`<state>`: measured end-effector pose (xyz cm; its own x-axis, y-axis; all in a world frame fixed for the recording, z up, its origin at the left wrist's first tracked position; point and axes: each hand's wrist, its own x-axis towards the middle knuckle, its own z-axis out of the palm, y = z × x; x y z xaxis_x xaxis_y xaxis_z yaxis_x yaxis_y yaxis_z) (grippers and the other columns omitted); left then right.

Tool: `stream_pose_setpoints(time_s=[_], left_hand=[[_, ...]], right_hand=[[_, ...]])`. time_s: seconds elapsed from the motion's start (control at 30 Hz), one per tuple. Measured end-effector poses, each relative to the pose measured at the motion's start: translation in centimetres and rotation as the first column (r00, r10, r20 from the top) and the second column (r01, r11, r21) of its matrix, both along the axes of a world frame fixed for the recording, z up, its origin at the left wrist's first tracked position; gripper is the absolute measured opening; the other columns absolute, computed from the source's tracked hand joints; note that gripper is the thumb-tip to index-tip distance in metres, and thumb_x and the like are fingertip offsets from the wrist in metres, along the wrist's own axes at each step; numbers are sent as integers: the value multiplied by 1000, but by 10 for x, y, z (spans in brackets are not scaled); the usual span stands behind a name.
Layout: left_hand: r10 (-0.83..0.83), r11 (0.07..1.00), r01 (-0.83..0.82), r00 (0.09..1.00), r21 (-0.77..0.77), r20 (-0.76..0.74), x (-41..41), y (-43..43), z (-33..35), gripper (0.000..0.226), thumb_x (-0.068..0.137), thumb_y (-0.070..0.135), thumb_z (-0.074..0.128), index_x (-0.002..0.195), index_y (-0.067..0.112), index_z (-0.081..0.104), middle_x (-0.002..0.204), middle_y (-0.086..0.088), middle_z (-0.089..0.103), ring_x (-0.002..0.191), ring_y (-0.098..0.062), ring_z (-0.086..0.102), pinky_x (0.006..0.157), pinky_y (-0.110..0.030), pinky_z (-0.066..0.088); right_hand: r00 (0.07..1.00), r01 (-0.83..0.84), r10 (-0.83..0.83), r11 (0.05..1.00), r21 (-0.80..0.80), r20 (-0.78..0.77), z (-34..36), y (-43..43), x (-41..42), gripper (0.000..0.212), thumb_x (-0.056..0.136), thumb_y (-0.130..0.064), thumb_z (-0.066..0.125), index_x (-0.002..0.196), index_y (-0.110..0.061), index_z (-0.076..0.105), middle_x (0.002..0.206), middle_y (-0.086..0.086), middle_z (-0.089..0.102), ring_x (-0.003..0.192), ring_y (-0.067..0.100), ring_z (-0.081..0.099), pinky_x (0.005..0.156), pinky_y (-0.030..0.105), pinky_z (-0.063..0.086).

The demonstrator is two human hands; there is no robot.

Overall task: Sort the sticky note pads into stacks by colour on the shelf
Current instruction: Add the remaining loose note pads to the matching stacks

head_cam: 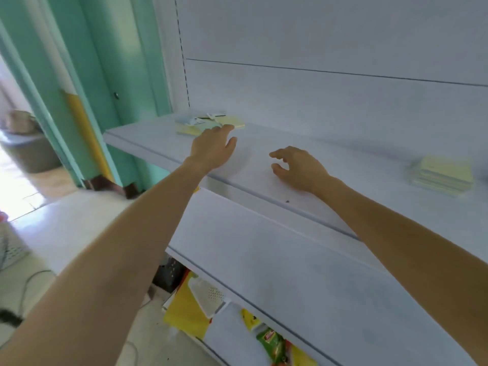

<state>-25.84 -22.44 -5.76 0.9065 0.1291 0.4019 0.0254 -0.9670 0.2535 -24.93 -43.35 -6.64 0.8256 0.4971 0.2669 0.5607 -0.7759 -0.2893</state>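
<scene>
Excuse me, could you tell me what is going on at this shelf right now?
A person is sorting sticky note pads on a white shelf. Their left hand reaches, fingers extended, to a mixed pile of pads at the shelf's left end; whether the fingertips touch it is unclear. The right hand hovers over the middle of the shelf, fingers loosely curled, holding nothing. A stack of yellow pads sits at the right end.

On the shelf (264,165), mixed pads (208,122) lie far left, a stack (443,175) far right, both hands between.
</scene>
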Motion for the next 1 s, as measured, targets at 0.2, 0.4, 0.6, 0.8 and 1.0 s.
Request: stream_pose_setpoints(time_s=[0.2, 0.4, 0.6, 0.8, 1.0], left_hand=[[93, 995, -93, 996, -20, 7, 36, 102, -6, 42, 95, 33, 36, 135, 19, 40, 129, -14, 54, 119, -33, 47, 94, -42, 41], [133, 989, -133, 991, -68, -4, 87, 184, -7, 41, 96, 32, 37, 135, 18, 41, 130, -14, 54, 121, -33, 48, 97, -44, 41], [98, 990, -103, 994, -97, -54, 150, 245, -8, 40, 96, 29, 37, 134, 17, 42, 131, -16, 52, 118, -34, 50, 101, -44, 41], [-7, 986, -19, 988, -168, -154, 223, 254, -11, 44, 96, 36, 35, 138, 22, 35, 128, -17, 55, 117, -33, 51, 96, -39, 41], [-58, 978, -5, 954, -208, -296, 280, 247, -18, 66, 83, 65, 39, 140, 32, 30, 143, -10, 44, 129, -31, 43, 102, -40, 36]], right_hand=[[999, -53, 53, 999, 4, -1, 1, 91, 64, 38, 92, -31, 45, 128, -21, 50, 129, 5, 53, 118, 21, 50, 99, 36, 39], [999, -39, 39, 995, 95, -4, 8, 163, 152, 39, 91, -25, 46, 127, -13, 51, 129, 11, 53, 116, 27, 50, 97, 36, 41], [987, 122, -96, 969, 216, -125, 1, 210, 225, 41, 85, -21, 50, 126, -16, 52, 131, 14, 51, 120, 29, 47, 96, 36, 40], [926, 256, -179, 944, 206, -331, -15, 221, 262, 46, 82, -30, 53, 128, -26, 50, 137, 13, 45, 124, 32, 43, 103, 39, 37], [884, 362, -182, 851, 381, -431, -22, 219, 267, 41, 78, -28, 65, 118, -30, 57, 128, 5, 55, 110, 23, 53, 96, 34, 42]])
